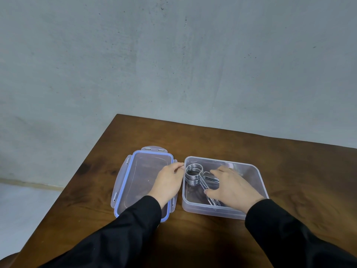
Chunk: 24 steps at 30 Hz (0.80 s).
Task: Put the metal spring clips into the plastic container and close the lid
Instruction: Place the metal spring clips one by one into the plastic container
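Observation:
A clear plastic container stands open on the brown table. Inside it lies a metal spring clip with a coiled ring and long wire handles. My right hand reaches into the container, its thumb and fingers closed around the clip's handles. The lid, clear with a blue seal and side latches, lies upside down just left of the container. My left hand rests over the lid's right edge, its fingertips touching the container's left rim.
The wooden table ends at a far edge near the grey wall and at a slanted left edge, beyond which the floor shows. Both arms wear black sleeves.

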Tool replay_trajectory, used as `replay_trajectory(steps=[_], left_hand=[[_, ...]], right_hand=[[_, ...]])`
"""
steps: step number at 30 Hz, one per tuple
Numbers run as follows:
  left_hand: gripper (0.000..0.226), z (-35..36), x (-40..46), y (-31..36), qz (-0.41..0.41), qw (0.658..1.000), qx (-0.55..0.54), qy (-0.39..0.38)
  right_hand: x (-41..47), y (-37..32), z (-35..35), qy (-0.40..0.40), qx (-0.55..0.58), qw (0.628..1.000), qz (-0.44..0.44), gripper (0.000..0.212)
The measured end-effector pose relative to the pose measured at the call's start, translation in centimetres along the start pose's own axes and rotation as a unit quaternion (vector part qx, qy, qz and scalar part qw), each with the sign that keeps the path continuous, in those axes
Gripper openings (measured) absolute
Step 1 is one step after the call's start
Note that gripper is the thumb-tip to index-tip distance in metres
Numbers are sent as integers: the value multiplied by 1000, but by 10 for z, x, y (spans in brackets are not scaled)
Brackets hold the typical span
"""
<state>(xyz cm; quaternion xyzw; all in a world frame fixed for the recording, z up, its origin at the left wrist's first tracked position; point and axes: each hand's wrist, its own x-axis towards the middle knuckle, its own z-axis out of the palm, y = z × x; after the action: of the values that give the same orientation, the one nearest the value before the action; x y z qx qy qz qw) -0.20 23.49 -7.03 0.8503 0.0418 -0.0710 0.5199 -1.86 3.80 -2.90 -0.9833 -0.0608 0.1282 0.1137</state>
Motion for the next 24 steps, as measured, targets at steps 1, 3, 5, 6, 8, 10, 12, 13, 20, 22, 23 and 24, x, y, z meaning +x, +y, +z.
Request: replay_trajectory(steps=[1, 3, 5, 6, 8, 10, 12, 13, 20, 22, 23, 24], left_hand=[[36, 0, 0, 0, -1, 1000, 0, 1], [36, 0, 1, 0, -5, 1000, 2, 0], [36, 1, 2, -2, -5, 1000, 3, -1], [37, 1, 2, -3, -5, 1000, 3, -1], [37, 1, 3, -4, -5, 1000, 3, -1], [37, 1, 3, -5, -6, 1000, 2, -3], [36, 1, 3, -5, -6, 1000, 1, -4], [35, 1, 2, -5, -6, 1000, -1, -4], [35, -1, 2, -5, -3, 1000, -5, -2], [35, -2, 3, -6, -2, 1000, -9, -3], [34, -2, 3, -6, -3, 1000, -11, -3], [34, -3, 3, -7, -5, 1000, -13, -3]], right_hand=[[1, 0, 0, -1, -1, 1000, 0, 70], [2, 1, 1, -1, -4, 1000, -2, 73], [3, 1, 2, -3, -9, 1000, -3, 76], [3, 1, 2, -6, -11, 1000, -3, 78], [4, 1, 3, -10, -12, 1000, -2, 80], [4, 1, 4, -12, -13, 1000, -1, 80], [4, -1, 4, -14, -13, 1000, 1, 79], [4, -1, 4, -15, -15, 1000, 1, 79], [7, -2, 5, -13, -11, 1000, 0, 79], [8, -2, 5, -9, -14, 1000, 2, 80], [8, -3, 5, -9, -16, 1000, 1, 81], [8, -3, 6, -8, -18, 1000, 0, 81]])
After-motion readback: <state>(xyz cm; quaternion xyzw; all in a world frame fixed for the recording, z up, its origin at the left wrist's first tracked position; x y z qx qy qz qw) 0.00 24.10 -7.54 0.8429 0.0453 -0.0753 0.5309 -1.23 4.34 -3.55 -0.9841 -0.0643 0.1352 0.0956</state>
